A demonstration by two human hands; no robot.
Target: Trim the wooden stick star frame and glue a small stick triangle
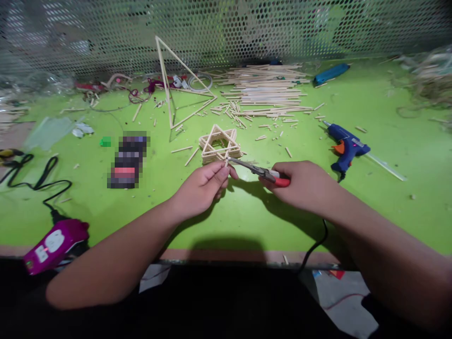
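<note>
Between the thumb and fingers of my left hand (203,186) is a short wooden stick (227,161), pinched upright. My right hand (300,183) grips pliers (259,171) with red and pale handles. Their jaws reach left to the stick's upper end; whether they bite into it I cannot tell. Just behind my left fingertips sits a star-shaped stack of sticks (221,146). Farther back, a large triangular stick frame (164,80) stands on the green table (247,226).
A blue glue gun (348,146) with a glue stick lies right. Loose sticks (268,89) are piled at the back, near a blue tool (331,74). Leftward are a blurred-out phone (127,161), a green piece (105,141), and a magenta device (58,245) with a black cord. Perforated mesh (247,33) stands behind.
</note>
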